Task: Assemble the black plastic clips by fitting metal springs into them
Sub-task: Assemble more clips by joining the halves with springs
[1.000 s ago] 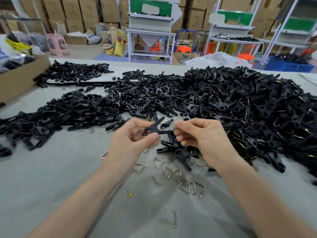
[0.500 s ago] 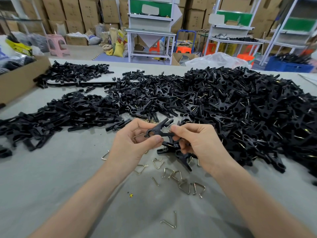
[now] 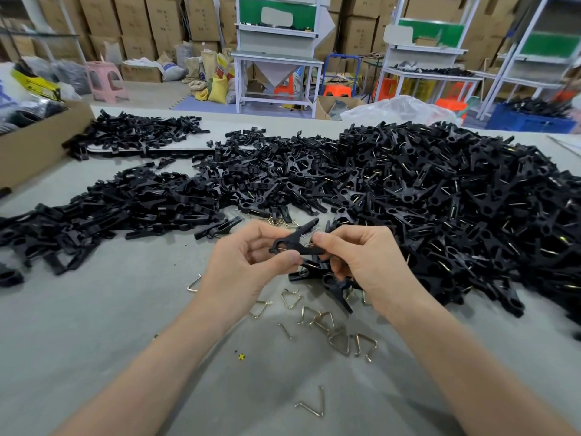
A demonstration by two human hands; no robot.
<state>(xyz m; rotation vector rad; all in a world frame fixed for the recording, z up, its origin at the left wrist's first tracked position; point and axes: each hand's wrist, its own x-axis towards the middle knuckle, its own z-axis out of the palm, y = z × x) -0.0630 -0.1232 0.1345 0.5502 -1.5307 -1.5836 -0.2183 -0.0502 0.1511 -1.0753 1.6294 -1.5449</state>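
Within the last second the right hand [image 3: 361, 262] has closed in leftward on the matt black plastic clip [image 3: 295, 243]; its thumb and forefinger now pinch the splayed tail, beside a glint of bent wire [image 3: 309, 236]; the left hand [image 3: 248, 262] pinches the ring-nosed front end, fingers curled. I judge the spring is being pressed home, nearly seated. The clip is held clear above the middle of the grey felt-like table [image 3: 94, 325], just nearside of the heap of black clips [image 3: 440, 199]; loose triangular brass-toned wire springs [image 3: 338, 339] lie toward the near edge, thin and hard-looking.
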